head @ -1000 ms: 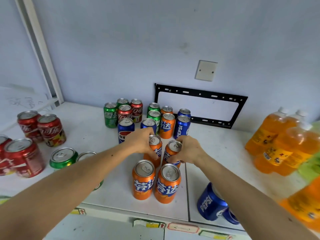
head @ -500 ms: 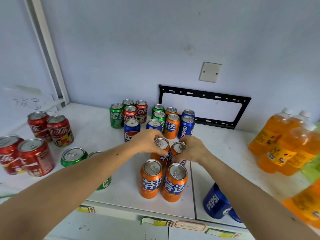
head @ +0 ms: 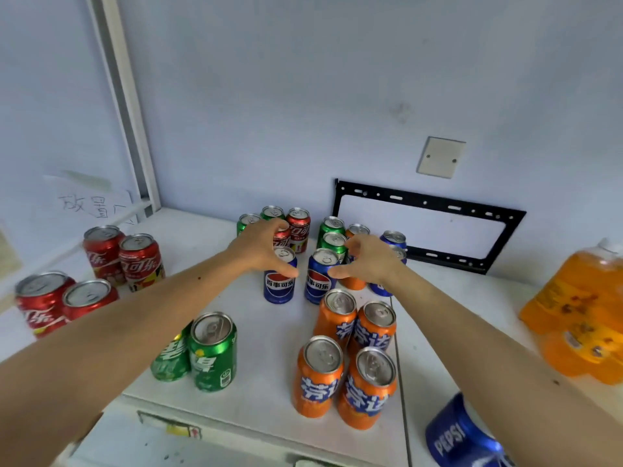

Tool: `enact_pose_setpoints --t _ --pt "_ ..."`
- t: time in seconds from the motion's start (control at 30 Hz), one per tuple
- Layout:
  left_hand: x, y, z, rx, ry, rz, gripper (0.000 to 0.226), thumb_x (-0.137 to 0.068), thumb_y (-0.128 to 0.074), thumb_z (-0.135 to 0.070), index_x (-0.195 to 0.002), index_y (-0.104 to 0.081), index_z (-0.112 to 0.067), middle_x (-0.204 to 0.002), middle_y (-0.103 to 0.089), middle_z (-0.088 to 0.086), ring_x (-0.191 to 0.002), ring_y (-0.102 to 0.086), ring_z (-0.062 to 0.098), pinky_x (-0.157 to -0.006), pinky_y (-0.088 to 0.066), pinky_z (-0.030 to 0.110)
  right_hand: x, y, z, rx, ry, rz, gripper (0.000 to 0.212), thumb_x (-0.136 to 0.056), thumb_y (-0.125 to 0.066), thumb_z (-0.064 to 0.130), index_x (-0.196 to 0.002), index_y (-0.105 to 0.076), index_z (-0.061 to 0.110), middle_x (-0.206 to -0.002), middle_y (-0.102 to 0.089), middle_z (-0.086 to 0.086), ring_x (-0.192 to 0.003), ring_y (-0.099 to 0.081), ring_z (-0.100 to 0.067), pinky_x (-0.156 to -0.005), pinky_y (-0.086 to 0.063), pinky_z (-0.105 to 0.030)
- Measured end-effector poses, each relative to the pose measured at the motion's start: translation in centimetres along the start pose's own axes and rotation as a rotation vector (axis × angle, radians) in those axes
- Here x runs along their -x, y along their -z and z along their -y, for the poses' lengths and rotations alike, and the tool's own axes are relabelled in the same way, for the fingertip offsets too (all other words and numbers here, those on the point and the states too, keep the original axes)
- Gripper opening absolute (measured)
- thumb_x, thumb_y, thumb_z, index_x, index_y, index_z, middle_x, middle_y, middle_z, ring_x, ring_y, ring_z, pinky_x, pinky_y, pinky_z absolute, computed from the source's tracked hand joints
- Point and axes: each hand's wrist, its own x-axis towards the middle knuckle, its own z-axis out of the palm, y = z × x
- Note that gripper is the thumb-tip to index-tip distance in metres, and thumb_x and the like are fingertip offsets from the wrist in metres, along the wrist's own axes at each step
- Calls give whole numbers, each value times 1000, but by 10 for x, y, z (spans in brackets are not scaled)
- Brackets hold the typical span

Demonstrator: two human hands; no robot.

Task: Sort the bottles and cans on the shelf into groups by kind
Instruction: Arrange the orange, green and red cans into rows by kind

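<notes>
Two blue Pepsi cans (head: 279, 281) (head: 317, 281) stand side by side mid-shelf. My left hand (head: 261, 252) arches over the left one, thumb on its front and fingers behind its top. My right hand (head: 369, 261) is clawed beside the right one, thumb tip at its side. Neither can is lifted. Behind them is a mixed cluster: green cans (head: 332, 239), red cans (head: 298, 227), and an orange can and blue cans partly hidden by my right hand. Four orange Fanta cans (head: 337, 315) are grouped in front. Two green Sprite cans (head: 212, 352) stand front left.
Red Coke cans stand in pairs at the left (head: 138, 261) (head: 43, 301). Orange drink bottles (head: 586, 315) crowd the right edge. A blue Pepsi can (head: 455, 433) lies on its side at the front right. A black metal bracket (head: 431, 200) hangs on the back wall.
Both hands let go of the two rear orange cans and moved back to the two Pepsi cans. The view has shifted closer and to the right.
</notes>
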Motion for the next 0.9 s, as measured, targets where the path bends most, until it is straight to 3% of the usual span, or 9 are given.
enact_pose_setpoints --t 0.13,0.23,0.27,0.33,0.37,0.43,0.77,0.9 --pt "-22 -7 17 -52 54 132 128 -41 -95 -45 -147 -27 -21 -145 -47 3 -127 -50 23 -102 -46 43 -35 -19 -5 23 0 93 105 -66 -83 50 -147 -30 10 -148 -42 -8 -133 -43 -27 -102 -40 -36" --pt "-35 -13 27 -110 80 231 124 -41 -94 -47 -143 -29 -21 -141 -50 1 -123 -53 22 -100 -48 43 -58 -36 -11 16 -38 116 108 -59 -83 57 -143 -34 8 -140 -50 -8 -124 -50 -25 -96 -46 -34" --pt "-39 -14 29 -111 83 242 118 -43 -94 -44 -140 -33 -20 -138 -52 0 -121 -54 22 -99 -49 41 -65 -40 -11 34 -46 121 99 -59 -82 59 -134 -43 8 -129 -57 -7 -114 -56 -23 -88 -49 -32" --pt "-44 -15 29 -99 66 259 101 -47 -94 -39 -131 -41 -22 -129 -57 -3 -115 -56 19 -94 -51 37 -72 -44 -8 95 -45 136 69 -61 -79 62 -100 -57 9 -94 -62 -4 -86 -58 -17 -65 -48 -27" --pt "-47 -16 30 -88 56 273 92 -50 -94 -36 -126 -44 -24 -124 -58 -5 -111 -57 17 -90 -52 34 -73 -46 -6 118 -42 143 61 -62 -78 64 -83 -54 12 -79 -58 -1 -75 -54 -15 -54 -42 -25" --pt "-49 -17 31 -62 33 305 80 -53 -94 -29 -119 -48 -26 -117 -59 -8 -107 -58 15 -86 -53 31 -74 -50 -1 136 -44 127 62 -61 -77 67 -71 -45 15 -69 -50 1 -67 -50 -14 -47 -34 -24" --pt "-41 -7 29 -55 -2 291 67 -52 -94 -23 -109 -60 -25 -107 -66 -8 -100 -63 14 -82 -56 30 -64 -34 0 104 -63 13 57 -62 -78 61 -70 -45 15 -67 -50 2 -58 -47 -9 -44 -33 -22" --pt "-35 17 14 4 -12 221 65 -48 -95 -19 -105 -64 -23 -102 -69 -8 -96 -65 14 -81 -56 31 -46 4 2 20 -79 -62 59 -58 -80 60 -84 -58 11 -80 -65 -3 -65 -60 -13 -50 -49 -26"
